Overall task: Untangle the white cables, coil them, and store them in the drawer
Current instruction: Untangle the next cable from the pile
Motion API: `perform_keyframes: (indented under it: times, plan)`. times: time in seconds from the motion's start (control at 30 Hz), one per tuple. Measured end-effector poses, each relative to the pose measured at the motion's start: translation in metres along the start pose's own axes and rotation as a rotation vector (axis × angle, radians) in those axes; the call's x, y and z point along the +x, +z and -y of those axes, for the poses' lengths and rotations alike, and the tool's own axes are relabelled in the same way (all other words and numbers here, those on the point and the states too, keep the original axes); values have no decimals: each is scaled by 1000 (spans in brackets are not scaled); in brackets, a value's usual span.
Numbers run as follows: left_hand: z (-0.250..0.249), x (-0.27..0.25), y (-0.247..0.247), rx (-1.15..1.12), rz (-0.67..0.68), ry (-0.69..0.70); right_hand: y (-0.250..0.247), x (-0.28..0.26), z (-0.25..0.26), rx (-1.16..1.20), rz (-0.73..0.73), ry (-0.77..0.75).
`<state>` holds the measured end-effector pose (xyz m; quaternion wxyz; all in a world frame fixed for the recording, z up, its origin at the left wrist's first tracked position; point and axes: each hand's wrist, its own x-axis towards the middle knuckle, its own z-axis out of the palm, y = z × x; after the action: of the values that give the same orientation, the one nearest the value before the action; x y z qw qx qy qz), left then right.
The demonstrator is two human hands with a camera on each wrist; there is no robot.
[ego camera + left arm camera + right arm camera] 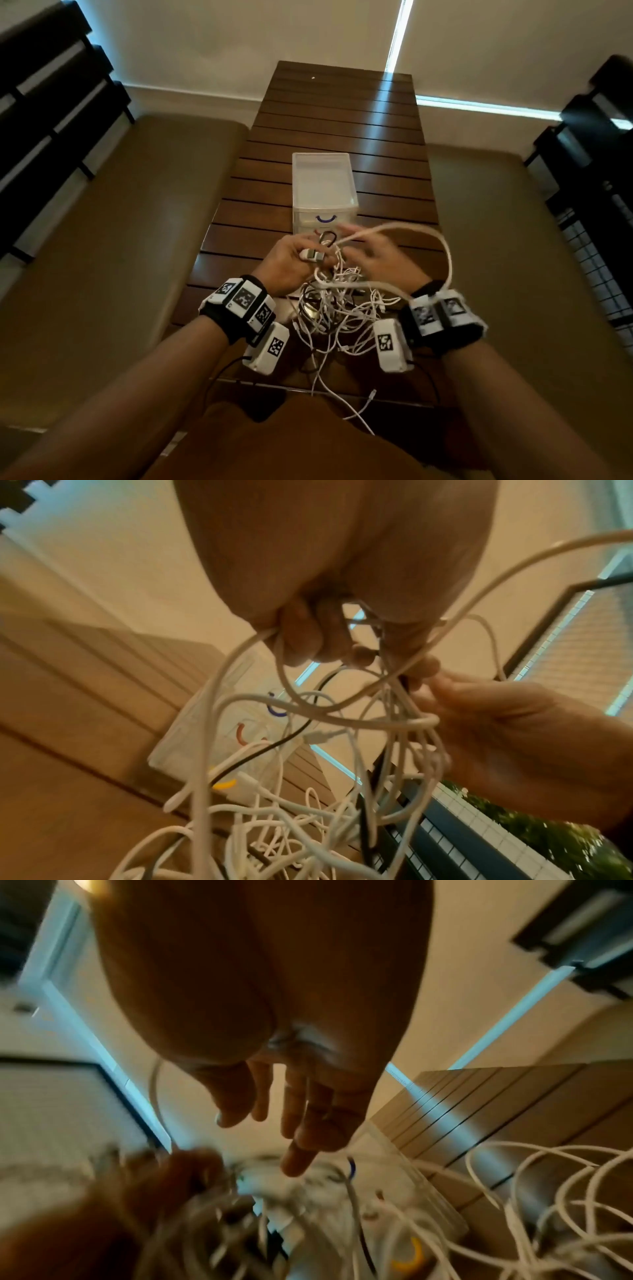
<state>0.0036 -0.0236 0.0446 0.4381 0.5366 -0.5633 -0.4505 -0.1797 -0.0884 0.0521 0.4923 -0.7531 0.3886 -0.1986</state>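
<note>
A tangle of white cables [337, 308] lies on the near end of the slatted wooden table [342, 113], with ends hanging over the front edge. My left hand [308, 254] is raised over it, fingers curled round a white plug and several strands [284, 669]. My right hand [363, 251] is blurred beside it, fingers straight [301, 1123], and a thick white cable loop [442, 246] runs over it. Just behind both hands stands the translucent drawer unit [323, 178], its drawers shut, with blue [276, 710], red and yellow handles.
A black cable [274, 748] runs through the white tangle. Tan padded benches [120, 240] flank the table on both sides. Dark slatted furniture [51, 102] stands at the far left and far right. A dark flat object [263, 407] sits at the table's near edge.
</note>
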Motion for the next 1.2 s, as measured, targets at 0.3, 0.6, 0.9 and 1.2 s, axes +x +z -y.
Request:
perform_keyframes:
  times: [0.3, 0.6, 0.9, 1.2]
  plan:
    - [12, -7, -36, -133, -424, 156, 16, -14, -55, -197, -57, 278]
    - [-4, -2, -28, 15, -213, 118, -14, 13, -26, -105, -352, 173]
    - [-5, 5, -4, 7, 20, -11, -13, 8, 63, -436, 33, -27]
    - [48, 0, 18, 152, 119, -218, -54, 0, 91, -54, -550, -236]
